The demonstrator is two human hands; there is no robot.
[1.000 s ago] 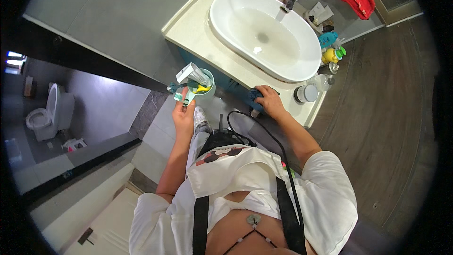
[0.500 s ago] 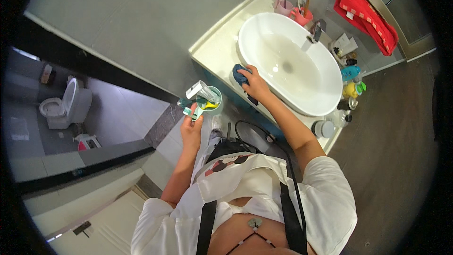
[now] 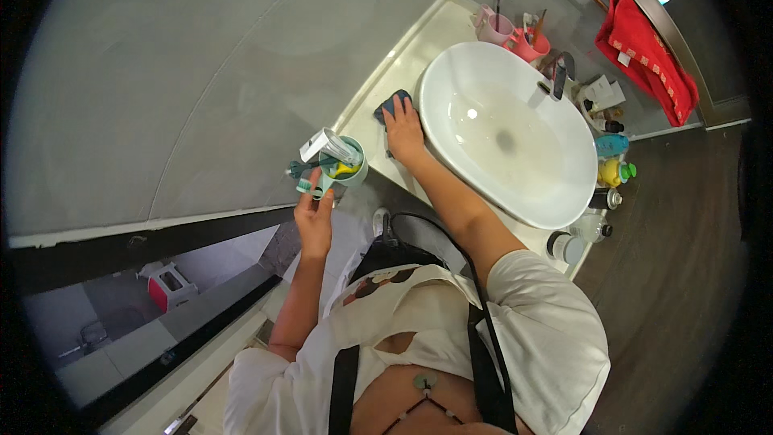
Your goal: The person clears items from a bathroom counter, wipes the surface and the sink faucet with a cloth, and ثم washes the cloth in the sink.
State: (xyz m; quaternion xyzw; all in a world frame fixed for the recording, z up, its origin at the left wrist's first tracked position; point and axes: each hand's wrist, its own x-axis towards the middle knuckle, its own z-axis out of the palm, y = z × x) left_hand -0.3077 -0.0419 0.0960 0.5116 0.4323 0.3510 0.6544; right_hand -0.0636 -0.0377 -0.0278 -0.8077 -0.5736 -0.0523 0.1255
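My left hand (image 3: 315,221) grips the handle of a pale green mug (image 3: 355,176), held off the counter's left edge. In the mug stand a white and clear tube (image 3: 324,145), a toothbrush (image 3: 303,185) with its bristles leaning out over the rim, a dark teal item (image 3: 299,168) and something yellow (image 3: 345,168). My right hand (image 3: 405,134) presses a dark blue cloth (image 3: 385,107) onto the cream countertop (image 3: 392,75), just left of the white oval basin (image 3: 451,141). Its fingers lie over the cloth, and part of the cloth is hidden under them.
Behind the basin stand a pink mug (image 3: 488,30), a coral mug (image 3: 529,49) with brushes, and a faucet (image 3: 557,76). Several bottles and jars line the right side, among them a yellow bottle (image 3: 609,172) and a grey-lidded jar (image 3: 566,247). A red towel (image 3: 640,48) hangs from a rail.
My right hand has slid the cloth along the counter, away from me and toward the back left corner. The left hand still holds the mug. The view has turned, so the toilet is out of sight.
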